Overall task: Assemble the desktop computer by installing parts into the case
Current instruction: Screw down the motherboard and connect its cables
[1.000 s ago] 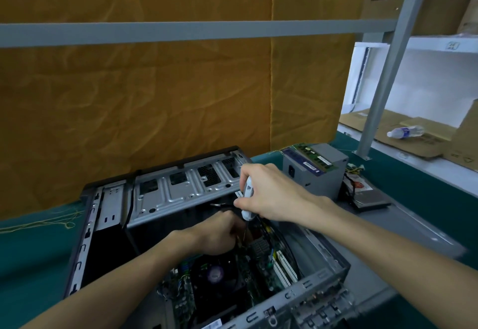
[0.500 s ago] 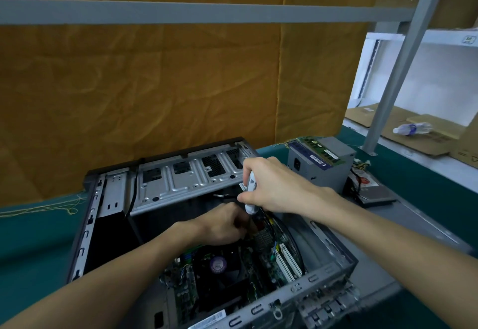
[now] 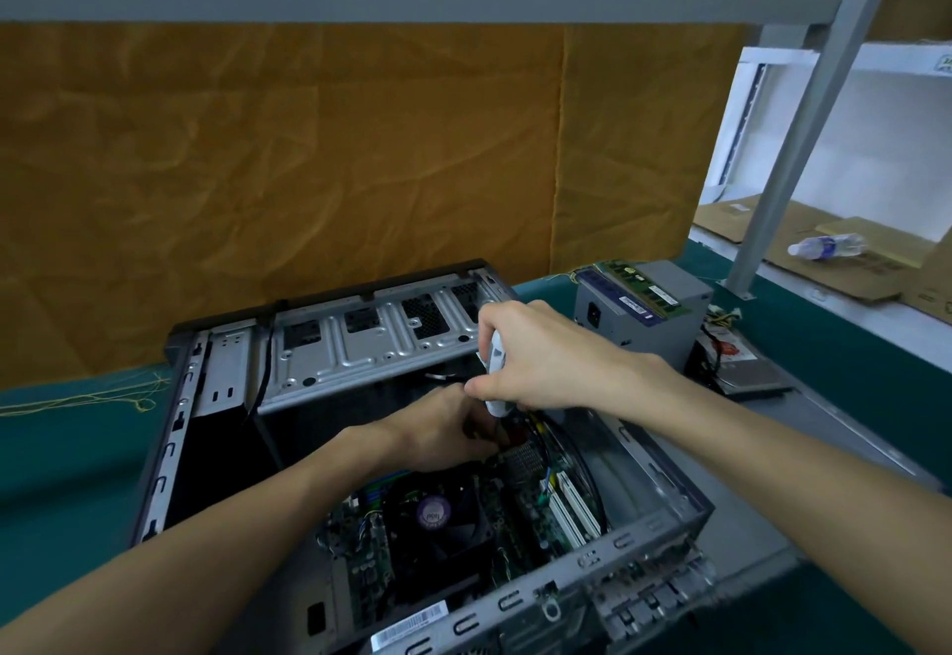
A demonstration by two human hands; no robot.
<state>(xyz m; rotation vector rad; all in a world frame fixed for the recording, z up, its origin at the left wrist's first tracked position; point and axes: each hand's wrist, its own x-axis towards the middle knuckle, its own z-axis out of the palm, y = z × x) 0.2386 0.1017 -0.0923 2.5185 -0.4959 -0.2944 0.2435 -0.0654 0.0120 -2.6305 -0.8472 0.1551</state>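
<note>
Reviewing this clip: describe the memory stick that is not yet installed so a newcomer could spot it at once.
Start at the open computer case on the green table, then look right of it and slightly behind to the grey power supply box. The memory stick lies flat on top of that box, a long thin green strip with white labels, unlike the dark hard drive lower right.

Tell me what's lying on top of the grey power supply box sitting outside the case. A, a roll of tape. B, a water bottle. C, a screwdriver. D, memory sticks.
D: green and blue memory sticks lie flat across the top of the power supply, which stands on the table to the right of the case.
</note>
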